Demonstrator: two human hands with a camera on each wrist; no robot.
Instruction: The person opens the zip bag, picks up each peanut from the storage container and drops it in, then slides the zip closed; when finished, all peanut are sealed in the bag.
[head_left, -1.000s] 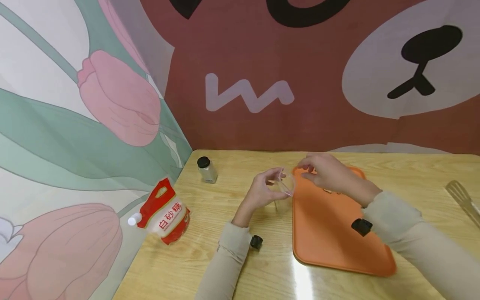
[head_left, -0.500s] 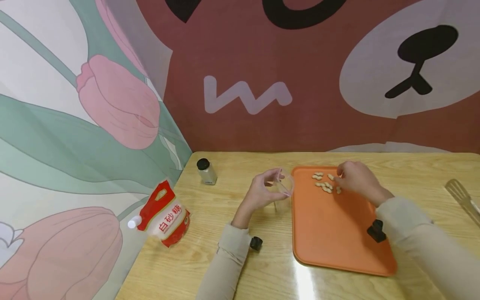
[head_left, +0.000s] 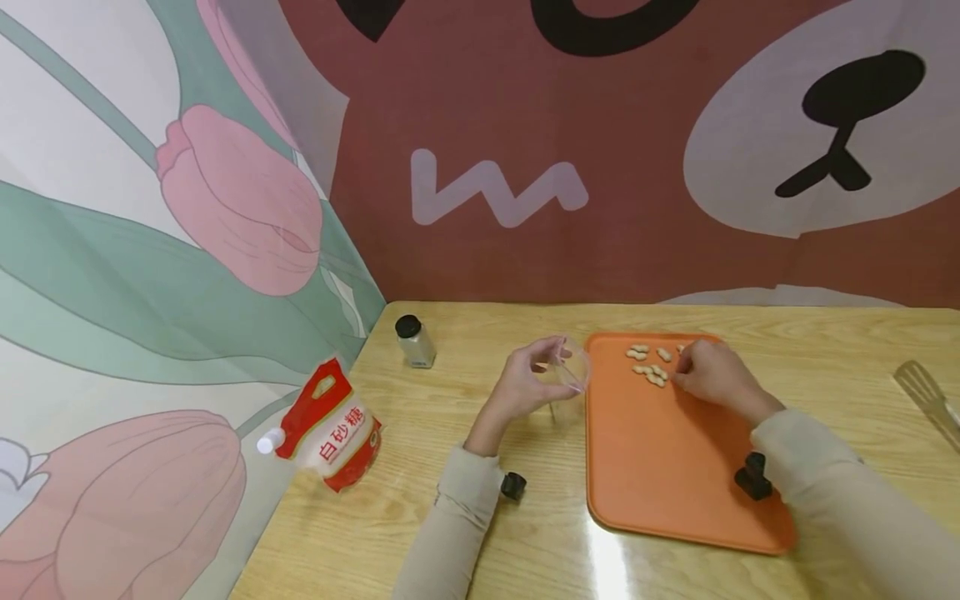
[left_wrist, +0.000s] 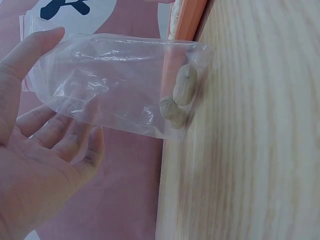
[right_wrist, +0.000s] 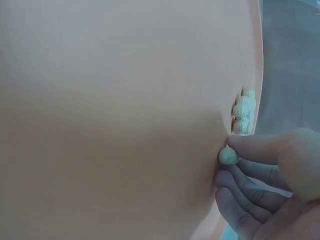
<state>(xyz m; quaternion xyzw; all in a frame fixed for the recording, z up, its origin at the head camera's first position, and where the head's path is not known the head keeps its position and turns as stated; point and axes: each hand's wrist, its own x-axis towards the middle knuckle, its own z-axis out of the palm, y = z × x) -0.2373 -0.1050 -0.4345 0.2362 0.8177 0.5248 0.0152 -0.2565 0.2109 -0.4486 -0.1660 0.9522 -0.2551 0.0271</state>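
Note:
My left hand [head_left: 521, 383] holds a clear zip bag [left_wrist: 115, 75] near its top, thumb on one side and fingers on the other, the mouth spread apart. Two unshelled peanuts [left_wrist: 185, 85] lie at the bottom of the bag, which hangs close over the wood beside the orange tray [head_left: 660, 467]. Over the tray's far right part, my right hand [head_left: 716, 373] pinches a peanut [right_wrist: 229, 155] between thumb and fingers, low against the tray. Several more peanuts [head_left: 651, 373] are scattered just left of this hand, towards the tray's far edge.
A small jar with a black lid [head_left: 415, 342] stands at the back left of the table. Nearer on the left is a red and white sugar bag [head_left: 341, 433] with a white spout. A slotted spatula [head_left: 926, 396] lies right of the tray. Printed cloth hangs behind.
My right hand has moved right and down from beside the bag's mouth to the peanuts on the tray, and now has one between its fingertips. The left hand and bag stay in place.

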